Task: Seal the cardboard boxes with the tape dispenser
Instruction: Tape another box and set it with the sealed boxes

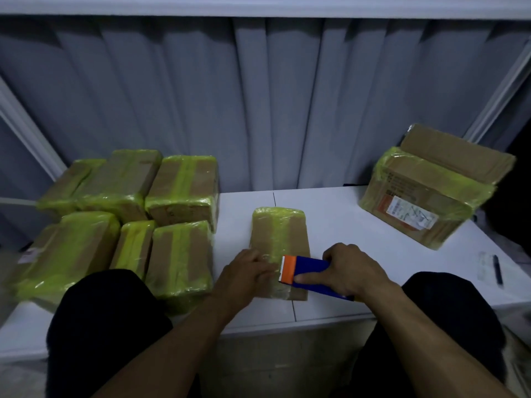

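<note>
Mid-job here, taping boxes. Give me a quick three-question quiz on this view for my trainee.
1. True or false: the right hand grips the tape dispenser, whose orange end is over the small box.
2. Which has open flaps? A: the small box. B: the large box at the right. C: the wrapped boxes at the left.
3. Fill in: the hand resting on the small box and holding nothing is the ____ hand.
Key: 1 true. 2 B. 3 left hand.
</note>
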A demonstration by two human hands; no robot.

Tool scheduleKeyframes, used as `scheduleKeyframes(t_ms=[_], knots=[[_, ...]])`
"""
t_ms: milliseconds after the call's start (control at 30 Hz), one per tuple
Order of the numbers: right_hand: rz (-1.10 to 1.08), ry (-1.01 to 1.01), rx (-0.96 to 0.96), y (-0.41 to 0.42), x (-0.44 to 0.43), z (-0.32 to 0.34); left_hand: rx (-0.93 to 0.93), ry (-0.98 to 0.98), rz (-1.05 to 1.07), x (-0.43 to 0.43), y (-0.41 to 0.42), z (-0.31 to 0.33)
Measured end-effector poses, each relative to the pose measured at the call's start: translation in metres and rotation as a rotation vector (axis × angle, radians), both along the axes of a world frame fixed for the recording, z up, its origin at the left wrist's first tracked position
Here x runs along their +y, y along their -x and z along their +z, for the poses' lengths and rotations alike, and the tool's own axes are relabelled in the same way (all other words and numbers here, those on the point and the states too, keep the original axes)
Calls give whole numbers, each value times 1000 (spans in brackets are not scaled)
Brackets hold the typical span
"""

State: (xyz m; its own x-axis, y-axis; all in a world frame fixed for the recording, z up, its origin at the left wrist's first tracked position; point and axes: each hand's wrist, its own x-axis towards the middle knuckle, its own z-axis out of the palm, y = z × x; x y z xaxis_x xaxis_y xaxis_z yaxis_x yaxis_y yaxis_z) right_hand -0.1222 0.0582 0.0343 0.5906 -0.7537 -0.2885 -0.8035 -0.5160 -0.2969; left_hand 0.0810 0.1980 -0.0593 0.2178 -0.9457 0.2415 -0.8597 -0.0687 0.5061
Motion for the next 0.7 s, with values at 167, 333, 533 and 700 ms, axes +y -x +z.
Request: scheduleKeyframes(t_ms=[167, 333, 533, 700], knots=[[-11, -52, -43, 9, 3, 0, -85, -38, -64, -1, -6, -3], [-70, 7, -20, 32, -1, 11, -45, -46, -4, -2, -16, 0], [-78, 65, -5, 31, 0, 5, -121, -64, -49, 0, -6, 2], [-79, 67, 10, 28, -3, 2, -279, -86, -28, -4, 4, 3]])
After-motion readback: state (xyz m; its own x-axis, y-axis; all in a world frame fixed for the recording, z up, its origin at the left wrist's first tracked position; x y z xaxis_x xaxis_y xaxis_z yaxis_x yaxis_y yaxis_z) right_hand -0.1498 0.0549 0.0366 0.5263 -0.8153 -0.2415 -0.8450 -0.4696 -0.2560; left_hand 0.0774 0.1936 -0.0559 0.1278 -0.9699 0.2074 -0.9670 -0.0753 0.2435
